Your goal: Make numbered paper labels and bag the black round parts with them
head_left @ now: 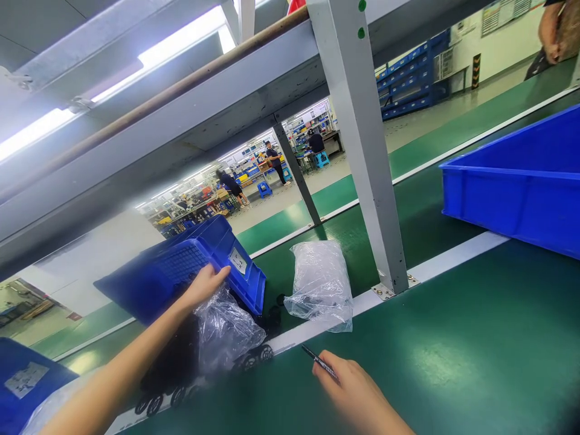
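We are holding a black pen in our right hand, its grip closing around the barrel while the tip is pointing up and to the left above the green worktop. Our left hand is overlapping the rim of a tilted blue bin, just above a clear plastic bag (we cannot tell which of the two, if either, this grip is clamping). Black parts are lying in a heap under our left forearm, and several round ones are resting along the white strip. Between our hands and farther back, a second bag, whitish inside, is lying partly across that strip. A grey post is standing beyond it to the right, and another blue bin is sitting past the post. Farther off, people are standing and sitting near cluttered benches.
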